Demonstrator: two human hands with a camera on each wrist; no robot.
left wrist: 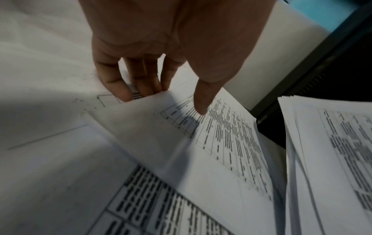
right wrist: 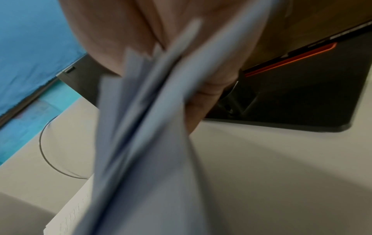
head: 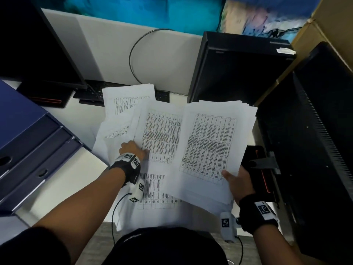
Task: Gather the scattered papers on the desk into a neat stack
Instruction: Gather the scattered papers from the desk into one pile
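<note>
Desk: the white desk (head: pixel 63 190) has loose papers (head: pixel 152 190) with printed tables spread over its middle, some lying on top of others.
Right hand: the right hand (head: pixel 237 183) grips a thick stack of papers (head: pixel 212 148) by its near corner, thumb on top. The stack is lifted off the desk on the right side.
Left hand: the left hand (left wrist: pixel 161 52) slips its fingers (left wrist: pixel 118 85) under the edge of one sheet (left wrist: pixel 201 143), thumb above it.
Left side: blue file boxes (head: pixel 28 138) sit just beside the papers.
Far side: a black keyboard (head: pixel 95 92) pokes out from under the far sheets. A black computer box (head: pixel 236 69) stands behind the stack.
Back: a thin cable (head: pixel 133 54) loops on a grey wall.
</note>
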